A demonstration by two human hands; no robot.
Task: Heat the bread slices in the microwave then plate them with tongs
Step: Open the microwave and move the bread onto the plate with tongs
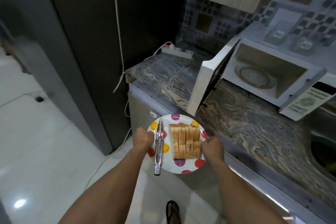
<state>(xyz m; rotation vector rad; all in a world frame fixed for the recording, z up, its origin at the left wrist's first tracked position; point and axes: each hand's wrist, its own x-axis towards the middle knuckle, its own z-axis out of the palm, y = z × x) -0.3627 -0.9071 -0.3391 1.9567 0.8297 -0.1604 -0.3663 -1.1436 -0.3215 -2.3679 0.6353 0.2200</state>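
Note:
A white plate with coloured dots is held level in front of the counter edge. My left hand grips its left rim and my right hand grips its right rim. Several bread slices lie overlapped in a row on the plate's right half. Metal tongs lie shut on the plate's left half, their handle end hanging over the near rim. The white microwave stands on the counter to the upper right with its door swung wide open. Inside it only the glass turntable shows.
The marbled stone counter runs from the back corner toward the right. A power strip with a lit red switch lies at the back, cables trailing down the dark wall. A sink basin sits at the right edge. White tiled floor lies to the left.

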